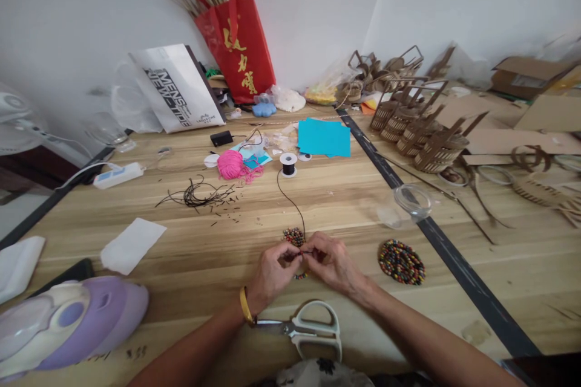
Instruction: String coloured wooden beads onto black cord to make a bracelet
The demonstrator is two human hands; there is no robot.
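My left hand point(278, 267) and my right hand point(332, 261) meet over the table, each with fingers pinched on a thin black cord point(294, 202). The cord runs back from my fingers to a white spool point(288, 165) wound with black. Small multicoloured beads point(294, 236) lie just behind my fingertips, and a few more show below them. Whether those beads are strung on the cord is hidden by my hands. A coil of beads point(402, 262) rests to the right of my right hand. White-handled scissors point(313, 329) lie close in front of my wrists.
Cut black cord pieces point(200, 195) and a pink yarn ball point(230, 165) are at the left. Blue sheets point(324, 137) lie behind the spool. Small woven baskets point(411, 127) stand back right. A purple and white appliance point(86, 320) sits front left, near a white paper point(132, 245).
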